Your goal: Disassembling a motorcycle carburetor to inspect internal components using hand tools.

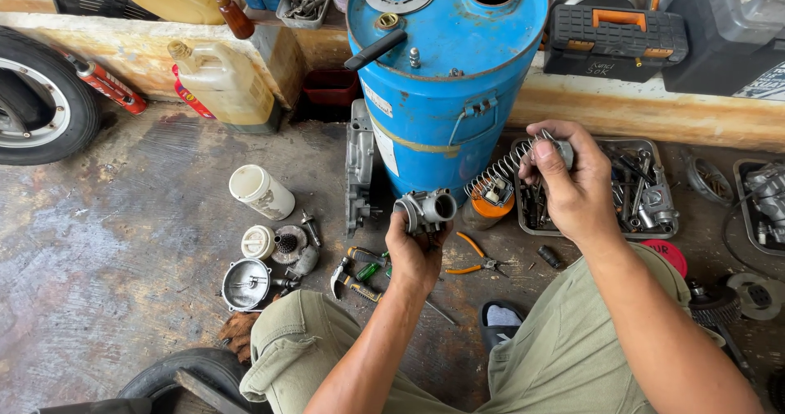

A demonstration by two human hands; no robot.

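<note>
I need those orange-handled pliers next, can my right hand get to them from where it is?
Probably yes: the orange-handled pliers lie uncovered on the floor, but the right hand would first have to put down the coil spring it holds.

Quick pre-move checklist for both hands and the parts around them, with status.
1. Left hand grips the grey metal carburettor body: ok, fingers wrapped around its lower half.
2. Right hand grips the long coiled metal spring: ok, held at its upper end.
3. Spring and carburettor body apart: ok, a gap shows between them.
4. Spring's lower end free: cannot tell, it overlaps the orange-lidded round container.
5. Orange-handled pliers within reach: ok, on the floor right of the left wrist.
6. Metal parts tray unobstructed: not ok, the right hand covers part of it.
</note>
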